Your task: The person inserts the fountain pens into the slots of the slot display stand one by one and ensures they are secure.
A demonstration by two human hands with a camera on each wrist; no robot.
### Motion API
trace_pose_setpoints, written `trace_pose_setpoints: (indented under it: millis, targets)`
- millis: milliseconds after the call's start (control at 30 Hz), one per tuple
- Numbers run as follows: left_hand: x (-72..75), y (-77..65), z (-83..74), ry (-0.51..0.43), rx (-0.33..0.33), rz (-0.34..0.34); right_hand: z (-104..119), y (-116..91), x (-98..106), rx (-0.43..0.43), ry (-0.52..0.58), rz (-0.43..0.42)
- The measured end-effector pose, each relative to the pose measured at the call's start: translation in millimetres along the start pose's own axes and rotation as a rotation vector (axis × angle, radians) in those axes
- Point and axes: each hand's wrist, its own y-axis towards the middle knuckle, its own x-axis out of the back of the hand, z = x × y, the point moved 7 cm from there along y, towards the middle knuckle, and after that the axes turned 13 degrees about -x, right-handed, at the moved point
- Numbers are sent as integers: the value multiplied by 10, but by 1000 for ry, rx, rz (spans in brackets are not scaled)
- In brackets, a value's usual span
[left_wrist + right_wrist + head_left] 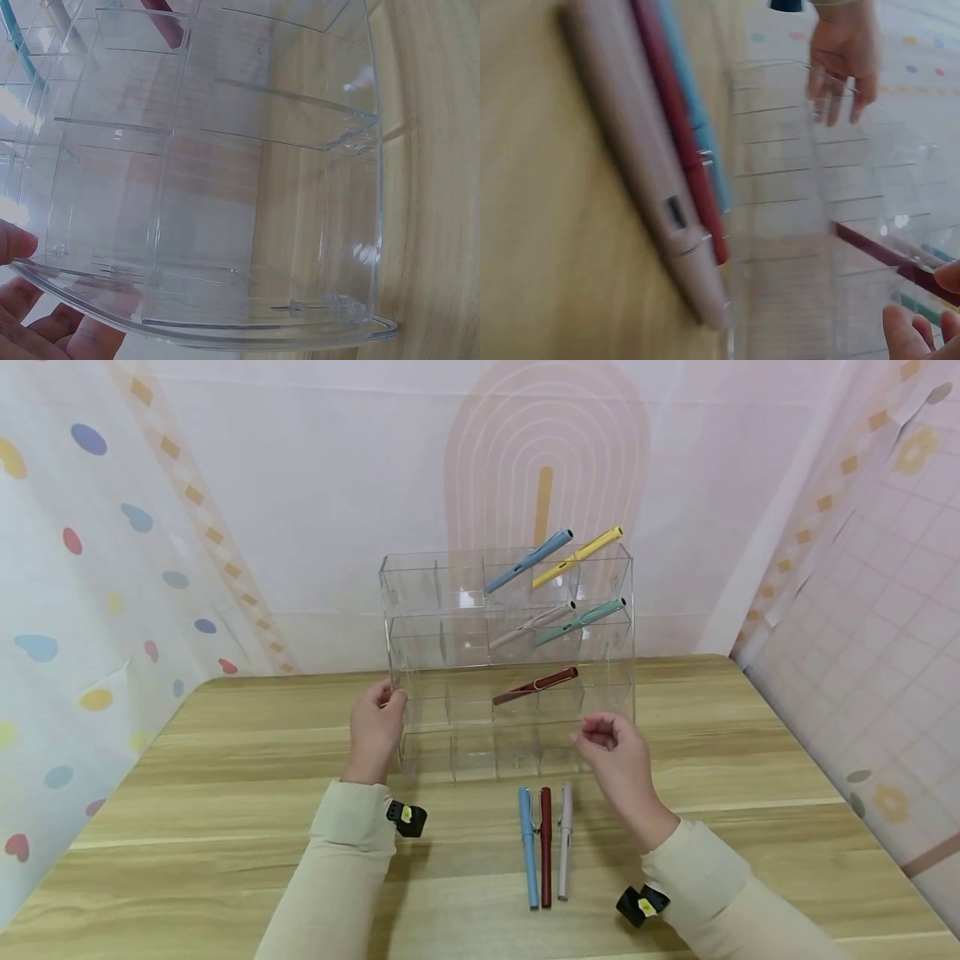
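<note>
A clear tiered pen rack (pixel 468 693) stands on the table. My left hand (pixel 377 727) holds its left side panel, thumb inside the edge and fingers outside, as the left wrist view shows. My right hand (pixel 618 760) is at the lower right front of the rack, fingers bent, with nothing visible between thumb and fingertips; contact with the rack cannot be told. Leaning in the rack are a blue pen (pixel 528 562), a yellow pen (pixel 577 557), a pale grey-pink pen (pixel 534 625), a green pen (pixel 581 621) and a dark red pen (pixel 536 686).
Before the rack, side by side on the wooden table (pixel 247 827), lie a light blue pen (pixel 529 852), another dark red pen (pixel 546 852) and another pale grey-pink pen (pixel 565 852). A patterned cloth (pixel 337 485) hangs behind the table.
</note>
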Motion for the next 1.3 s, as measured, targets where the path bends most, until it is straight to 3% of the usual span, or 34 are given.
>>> trace_pose_setpoints:
  millis: [367, 833, 1300]
  targets:
    - [-2, 4, 2, -13, -8, -4, -240, -18, -42, 5, -304, 105]
    - [2, 4, -11, -19, -17, -18, -489, 32, -145, -82, -425, 208]
    - [-4, 5, -6, -4, -13, -6, -530, 85, -222, -109, -590, 238]
